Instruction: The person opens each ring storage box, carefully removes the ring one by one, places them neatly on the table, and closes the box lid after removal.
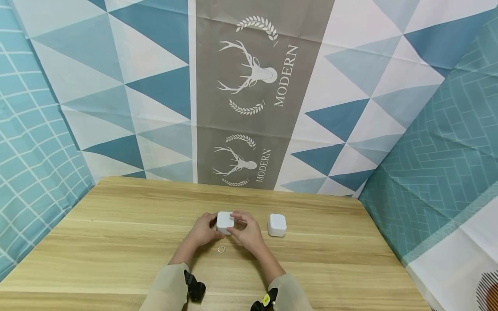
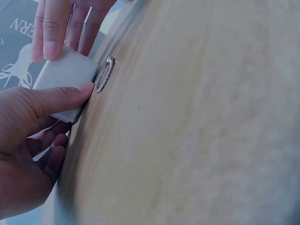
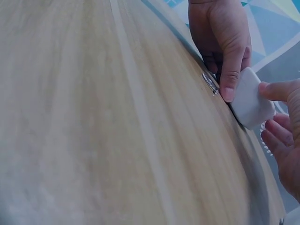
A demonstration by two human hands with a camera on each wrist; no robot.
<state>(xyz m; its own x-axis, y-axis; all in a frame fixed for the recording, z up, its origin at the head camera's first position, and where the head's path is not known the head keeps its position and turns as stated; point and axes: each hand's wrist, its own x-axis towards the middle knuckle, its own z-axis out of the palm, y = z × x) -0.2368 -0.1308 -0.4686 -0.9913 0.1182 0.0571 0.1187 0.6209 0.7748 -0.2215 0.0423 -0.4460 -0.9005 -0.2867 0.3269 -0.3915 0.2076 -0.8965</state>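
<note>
White plastic, by the look of it: holding a small, round-cornered box (image 1: 225,220) between the left hand (image 1: 203,230) and the right hand (image 1: 249,233), apparently resting it on the wooden tabletop (image 1: 116,242) rather than lifting it. Curling the left hand about its left side, laying the thumb low along the near face and tucking the other fingers round toward the far side, spacing them no wider than the box itself. Pinching from the right with the right hand, setting thumb and fingertip against the box and spreading the remaining fingers more loosely. Seeing a thin metal ring (image 2: 108,75) lying on the tabletop just in front of the box, near the left thumb but clear of both hands. Seeing a second white box (image 1: 277,225) farther right, standing apart from the right hand. Likely risking a slip from here: pressing smooth faces with mere fingertips on the right, possibly letting the box twist or skid through pulling unevenly. Perhaps also risking a knock to the ring by sweeping the left thumb or a sleeve (image 1: 167,287) across the near side, sending it sliding away. Possibly bumping the second white box too, through swinging the right knuckles outward. Losing sight of the far side behind fingers, so not telling of any lid or seam there.
</note>
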